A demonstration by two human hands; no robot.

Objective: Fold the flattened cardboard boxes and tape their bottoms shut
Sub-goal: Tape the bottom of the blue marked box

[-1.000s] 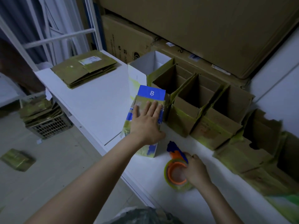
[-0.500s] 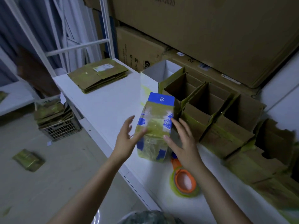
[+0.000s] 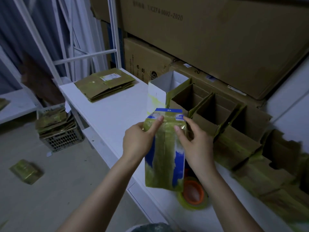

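Two hands are engaged on one item. The left hand (image 3: 136,142) grasps the left edge of the blue taped box (image 3: 164,153), with one digit laid along its upper face. The right hand (image 3: 198,145) grasps the right edge, thumb on the tape strip and fingers curled round the far side. The box appears lifted off the worktop (image 3: 113,113). Its long axis points to 12 o'clock and it sits over the near edge, with yellow-green tape running down its middle.

Surroundings, taken from the held box:
- 5 o'clock: tape roll (image 3: 194,195), partly hidden under the box's near end.
- 1 to 3 o'clock: row of standing boxes (image 3: 222,114), open tops up, flaps leaning.
- 12 o'clock: white box (image 3: 156,96), upright and open.
- 10 o'clock: stack of flattened boxes (image 3: 105,84).
- 8 o'clock: one box (image 3: 26,171) lies on the floor.

Risks, as judged:
1. The tape surface looks glossy, so a light grip could slip. The box overhangs the worktop edge and would then fall to the floor.
2. A swing toward 2 o'clock could catch the leaning flaps and topple the row.
3. Setting the box down at 5 o'clock would land it on the roll, leaving it tilted or denting a panel.
4. Hard thumb pressure on the seam could buckle the face or lift the tape.
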